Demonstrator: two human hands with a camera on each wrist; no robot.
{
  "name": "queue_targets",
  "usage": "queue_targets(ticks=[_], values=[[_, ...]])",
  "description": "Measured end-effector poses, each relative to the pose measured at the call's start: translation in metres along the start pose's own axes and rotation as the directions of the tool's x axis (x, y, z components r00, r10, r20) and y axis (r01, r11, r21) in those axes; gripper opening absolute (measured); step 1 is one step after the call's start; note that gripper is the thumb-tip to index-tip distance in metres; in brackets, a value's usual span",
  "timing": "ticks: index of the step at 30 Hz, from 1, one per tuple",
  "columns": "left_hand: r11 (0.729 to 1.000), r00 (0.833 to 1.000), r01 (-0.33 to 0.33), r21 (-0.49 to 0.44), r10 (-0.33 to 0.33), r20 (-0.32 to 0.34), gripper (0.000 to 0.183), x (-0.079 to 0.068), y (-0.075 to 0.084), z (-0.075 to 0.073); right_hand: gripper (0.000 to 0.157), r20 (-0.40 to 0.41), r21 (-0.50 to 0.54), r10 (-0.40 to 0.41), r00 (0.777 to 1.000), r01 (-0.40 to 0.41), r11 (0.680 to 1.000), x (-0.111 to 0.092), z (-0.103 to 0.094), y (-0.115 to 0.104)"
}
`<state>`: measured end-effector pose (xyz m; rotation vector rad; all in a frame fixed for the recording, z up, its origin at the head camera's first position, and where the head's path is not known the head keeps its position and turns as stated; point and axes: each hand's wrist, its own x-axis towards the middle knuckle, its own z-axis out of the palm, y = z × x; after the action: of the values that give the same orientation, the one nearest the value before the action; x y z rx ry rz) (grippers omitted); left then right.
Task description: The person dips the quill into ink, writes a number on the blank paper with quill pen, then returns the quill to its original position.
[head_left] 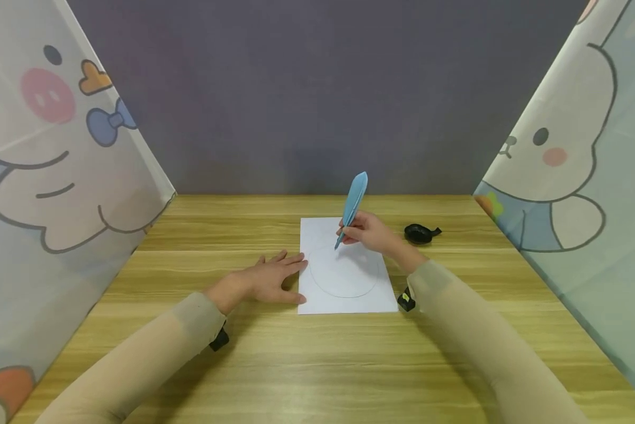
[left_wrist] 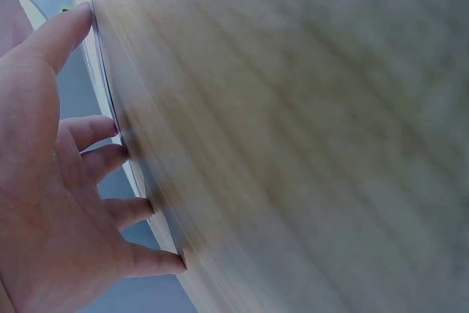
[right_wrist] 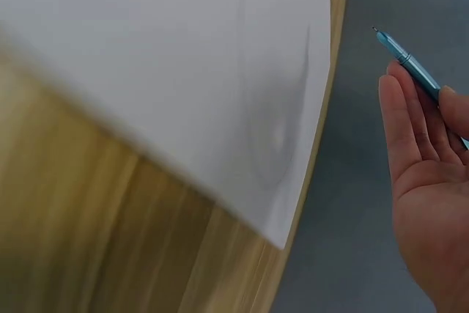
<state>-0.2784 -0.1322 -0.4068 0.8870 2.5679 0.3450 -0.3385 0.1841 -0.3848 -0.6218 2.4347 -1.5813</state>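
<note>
My right hand (head_left: 367, 231) pinches a blue feather pen (head_left: 354, 199) between thumb and fingers, its feather end pointing up and its nib toward the paper. In the right wrist view the nib of the pen (right_wrist: 405, 58) is raised off the sheet. A white sheet of paper (head_left: 317, 235) lies on the table with a large, thin circle (head_left: 349, 297) drawn on it. At the sheet's left edge my left hand (head_left: 272, 280) rests with fingers spread, thumb and fingertips at the paper. The left wrist view shows the left hand (left_wrist: 58, 181) with fingertips down at the surface.
A small black rounded object with a narrow stem (head_left: 419, 234) sits on the wood-grain table (head_left: 317, 365), right of the paper. Behind the table stands a dark grey panel (head_left: 317, 100). Cartoon-printed cloths (head_left: 73, 147) hang at both sides.
</note>
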Motion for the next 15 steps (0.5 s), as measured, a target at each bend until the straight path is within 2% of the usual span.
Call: queue_targets(ticks=[5, 11, 15], values=[[1.000, 1.000, -0.011, -0.004, 0.011, -0.005, 0.101, -0.002, -0.002, 0.001, 0.027, -0.006, 0.006, 0.043, 0.999, -0.043, 0.999, -0.023, -0.019, 0.003], [1.000, 1.000, -0.013, -0.006, 0.013, -0.012, 0.100, -0.003, -0.003, 0.001, 0.032, -0.035, -0.021, 0.053, 0.998, -0.054, 0.998, -0.043, -0.039, 0.013], [1.000, 1.000, -0.019, 0.002, 0.019, -0.013, 0.100, -0.003, -0.001, 0.002, 0.031, -0.055, -0.003, 0.064, 0.996, -0.064, 0.998, -0.057, -0.051, 0.020]])
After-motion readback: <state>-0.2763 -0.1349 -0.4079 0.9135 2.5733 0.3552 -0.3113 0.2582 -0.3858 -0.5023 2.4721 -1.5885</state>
